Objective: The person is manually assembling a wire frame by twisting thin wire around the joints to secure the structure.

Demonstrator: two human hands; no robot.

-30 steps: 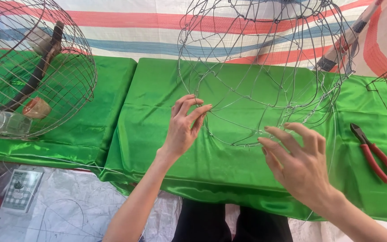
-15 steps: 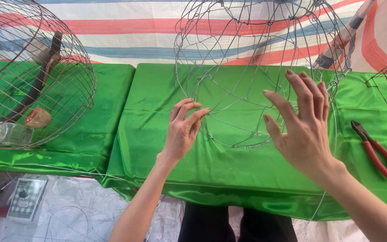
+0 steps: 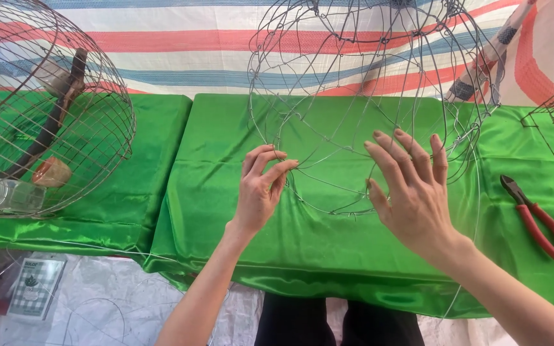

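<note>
**Hands working on wire frame over green cloth**

Wire frame point(image 3: 367, 96), rounded and open-meshed, is standing on the green satin cloth point(image 3: 226, 211) at the middle of the table, its top running out of view. Left hand point(image 3: 259, 192) is curling its fingers, thumb and fingertips pinching a thin wire at the frame's lower left side. Right hand point(image 3: 411, 192) is spreading open, fingers pointing up and palm turned toward the frame; it is lying against or just in front of the lower right wires, gripping nothing that can be seen. Whether it is actually touching the wire cannot be told.

Red-handled pliers point(image 3: 537, 214) are lying on the cloth well to the right of the right hand. A second round wire cage point(image 3: 91, 83) is sitting at far left, with a clear glass jar point(image 3: 8, 194) lying at its base. A striped sheet point(image 3: 181, 38) is hanging behind the table.
</note>
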